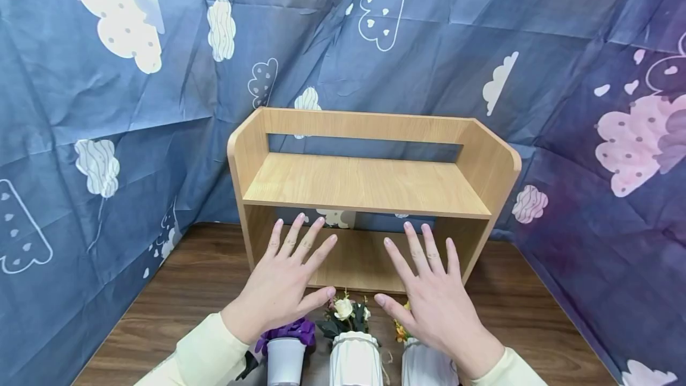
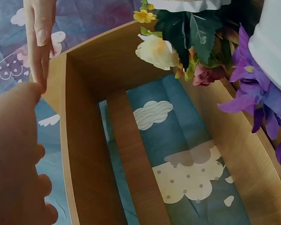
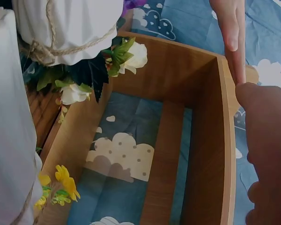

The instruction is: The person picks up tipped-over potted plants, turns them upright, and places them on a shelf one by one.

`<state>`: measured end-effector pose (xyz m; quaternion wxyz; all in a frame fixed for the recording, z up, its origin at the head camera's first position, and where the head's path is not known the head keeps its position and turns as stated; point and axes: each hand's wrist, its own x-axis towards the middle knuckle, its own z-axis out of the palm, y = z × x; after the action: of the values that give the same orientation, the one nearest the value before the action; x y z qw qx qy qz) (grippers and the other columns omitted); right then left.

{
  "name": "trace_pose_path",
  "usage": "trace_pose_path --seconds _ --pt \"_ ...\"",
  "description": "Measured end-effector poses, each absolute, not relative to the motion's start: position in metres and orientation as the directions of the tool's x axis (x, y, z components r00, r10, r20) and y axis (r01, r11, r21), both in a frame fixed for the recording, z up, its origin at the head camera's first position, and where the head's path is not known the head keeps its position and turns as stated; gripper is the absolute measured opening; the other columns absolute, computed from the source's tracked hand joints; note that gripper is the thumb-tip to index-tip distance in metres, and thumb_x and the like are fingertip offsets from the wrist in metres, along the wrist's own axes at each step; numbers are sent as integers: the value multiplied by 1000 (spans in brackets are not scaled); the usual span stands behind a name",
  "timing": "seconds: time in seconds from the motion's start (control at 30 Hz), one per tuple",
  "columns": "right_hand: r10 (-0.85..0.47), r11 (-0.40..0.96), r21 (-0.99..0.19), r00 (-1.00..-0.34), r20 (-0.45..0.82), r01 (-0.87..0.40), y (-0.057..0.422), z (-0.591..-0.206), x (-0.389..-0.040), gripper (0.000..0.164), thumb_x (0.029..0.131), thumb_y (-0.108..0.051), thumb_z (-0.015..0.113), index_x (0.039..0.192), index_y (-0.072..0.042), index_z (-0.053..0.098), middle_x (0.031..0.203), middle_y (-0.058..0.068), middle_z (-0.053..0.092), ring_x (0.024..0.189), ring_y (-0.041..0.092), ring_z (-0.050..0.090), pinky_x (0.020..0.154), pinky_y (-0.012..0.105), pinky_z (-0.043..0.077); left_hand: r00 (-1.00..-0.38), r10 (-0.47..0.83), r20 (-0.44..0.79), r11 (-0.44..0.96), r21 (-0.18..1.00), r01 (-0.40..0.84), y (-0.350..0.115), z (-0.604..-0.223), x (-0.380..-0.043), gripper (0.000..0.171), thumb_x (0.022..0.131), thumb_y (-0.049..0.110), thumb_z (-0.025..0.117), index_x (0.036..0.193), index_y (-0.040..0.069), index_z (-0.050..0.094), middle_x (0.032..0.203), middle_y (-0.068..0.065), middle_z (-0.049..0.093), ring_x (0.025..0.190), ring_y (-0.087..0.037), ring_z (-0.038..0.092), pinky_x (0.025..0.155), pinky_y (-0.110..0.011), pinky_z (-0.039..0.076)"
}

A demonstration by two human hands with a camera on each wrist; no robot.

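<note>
Both hands hover in front of a light wooden two-tier shelf [image 1: 364, 180], fingers spread and holding nothing. My left hand [image 1: 284, 288] is over the left half of the lower tier, above a white pot [image 1: 285, 362] with purple flowers [image 1: 292, 332]. My right hand [image 1: 436, 305] is over the right half, partly covering a white vase [image 1: 426, 365] with yellow flowers [image 3: 65, 183]. Between the hands stands a white ribbed vase [image 1: 355, 362] with a cream rose [image 1: 343, 308] and dark leaves. Twine circles a white vase [image 3: 70, 28] in the right wrist view.
The shelf stands on a dark brown wooden table [image 1: 177, 308]. Blue cloth [image 1: 177, 94] with white cloud prints hangs behind and on both sides. A raised back rail [image 1: 364, 125] and tall side panels [image 1: 490, 165] frame the shelf's upper tier.
</note>
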<state>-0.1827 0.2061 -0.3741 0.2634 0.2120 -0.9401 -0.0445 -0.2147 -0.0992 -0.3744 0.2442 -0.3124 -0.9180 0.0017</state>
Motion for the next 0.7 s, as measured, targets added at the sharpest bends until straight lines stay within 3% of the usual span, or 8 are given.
trace_pose_path --seconds 0.17,0.3,0.4,0.47,0.5,0.57,0.7 --pt "-403 908 118 -767 498 -401 207 -374 -182 83 102 -69 56 164 -16 46 178 19 27 161 47 30 122 74 27 -660 578 480 793 -137 594 -99 -373 -218 80 106 61 56 171 21 33 180 -12 26 165 -40 27 132 -61 24" --pt "-404 889 50 -729 553 -455 206 -372 -179 69 100 -55 68 150 -8 61 163 18 53 148 43 53 117 64 43 -620 553 558 785 -98 612 -99 -371 -219 71 104 47 66 162 11 48 158 -13 61 144 -33 59 123 -55 43" --pt "-406 870 17 -697 591 -492 206 -369 -176 53 98 -43 74 137 -8 69 143 13 71 130 35 68 107 56 53 -585 512 629 786 -68 614 -99 -371 -220 54 100 36 72 145 7 64 114 -7 82 105 -25 79 98 -46 62" --pt "-390 864 -26 -701 597 -503 206 -368 -175 42 97 -37 76 129 -10 73 130 8 77 119 30 73 100 52 56 -583 477 658 791 -32 611 -100 -370 -220 41 99 31 73 133 7 71 88 0 81 80 -20 77 76 -41 64" --pt "-373 864 -60 -716 590 -500 207 -367 -174 37 98 -35 77 127 -12 74 125 5 79 115 28 74 98 51 57 -588 458 667 793 -8 609 -101 -370 -220 35 98 28 73 127 8 73 83 1 80 73 -19 75 68 -38 62" --pt "-324 864 -153 -763 559 -479 208 -366 -173 31 99 -33 77 123 -15 76 120 1 80 112 25 75 96 50 59 -615 417 669 793 62 606 -102 -368 -221 27 99 25 72 120 9 75 83 2 79 67 -17 72 59 -37 58" --pt "-217 840 -362 -862 458 -404 217 -364 -170 24 103 -33 74 121 -19 77 117 -4 80 108 20 76 91 47 62 -689 341 639 769 232 596 -107 -366 -224 22 101 21 71 119 9 77 106 -4 83 85 -21 78 74 -42 63"
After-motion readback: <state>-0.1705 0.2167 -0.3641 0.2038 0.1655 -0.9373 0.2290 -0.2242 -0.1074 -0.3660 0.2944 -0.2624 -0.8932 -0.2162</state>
